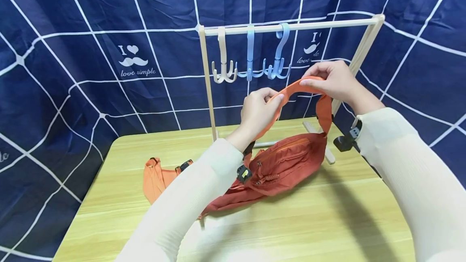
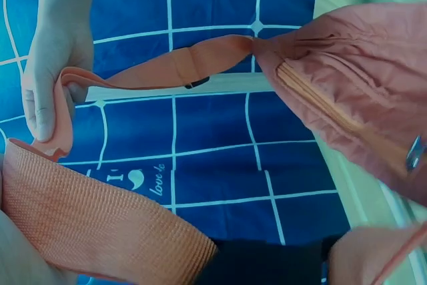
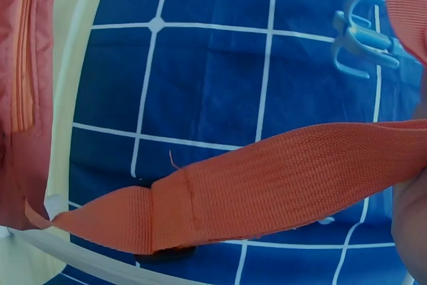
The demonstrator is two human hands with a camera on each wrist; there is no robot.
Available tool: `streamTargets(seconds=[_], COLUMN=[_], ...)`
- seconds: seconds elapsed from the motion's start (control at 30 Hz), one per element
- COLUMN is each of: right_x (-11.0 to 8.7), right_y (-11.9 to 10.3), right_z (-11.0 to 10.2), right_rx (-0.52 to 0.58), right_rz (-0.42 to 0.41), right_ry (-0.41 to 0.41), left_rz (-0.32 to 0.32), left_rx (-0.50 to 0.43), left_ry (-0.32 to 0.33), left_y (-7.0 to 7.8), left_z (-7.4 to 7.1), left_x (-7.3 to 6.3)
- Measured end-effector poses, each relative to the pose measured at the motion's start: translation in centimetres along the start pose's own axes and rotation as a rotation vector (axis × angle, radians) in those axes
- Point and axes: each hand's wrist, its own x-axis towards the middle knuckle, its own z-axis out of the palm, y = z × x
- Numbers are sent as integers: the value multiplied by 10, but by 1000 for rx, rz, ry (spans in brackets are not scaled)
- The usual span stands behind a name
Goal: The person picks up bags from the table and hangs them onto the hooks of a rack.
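A rust-red waist bag (image 1: 298, 165) with zipped pockets hangs tilted from its orange strap (image 1: 293, 88), low over the table. My left hand (image 1: 256, 110) pinches the strap between thumb and fingers. Farther right and a little higher, my right hand (image 1: 336, 80) pinches the same strap, which arches between both hands. From the right hand, the webbing (image 3: 267, 185) runs down to the bag's end past a dark slider. In the left wrist view, the bag (image 2: 360, 78) shows an orange zipper. Left of the bag, an orange piece (image 1: 154, 179) with black buckles lies on the table, partly hidden by my left sleeve.
Behind my hands stands a wooden rack (image 1: 309, 25). From its bar hang a cream hook (image 1: 223, 64), a blue hook (image 1: 250, 55) and another blue hook (image 1: 279, 58). The rack's foot (image 1: 320, 142) rests on the wooden table (image 1: 291, 225). Dark blue checked cloth (image 1: 164, 3) surrounds the table.
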Motion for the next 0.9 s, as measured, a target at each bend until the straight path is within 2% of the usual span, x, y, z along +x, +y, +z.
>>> streamTargets(seconds=[0.13,0.43,0.7,0.9], right_x=[5,19,32,41], right_y=[-3,-6,-11,-14], right_z=[-3,-12,-16,-15], right_rx=[32,48,74,57], right_rz=[7,24,33,56], right_ry=[13,47,108,117], left_rz=[7,22,9,-28], left_rx=[33,151,159,169], left_ry=[9,99,141,190], left_y=[3,11,17,18], left_z=[0,0,-1,-2], left_x=[7,26,38,45])
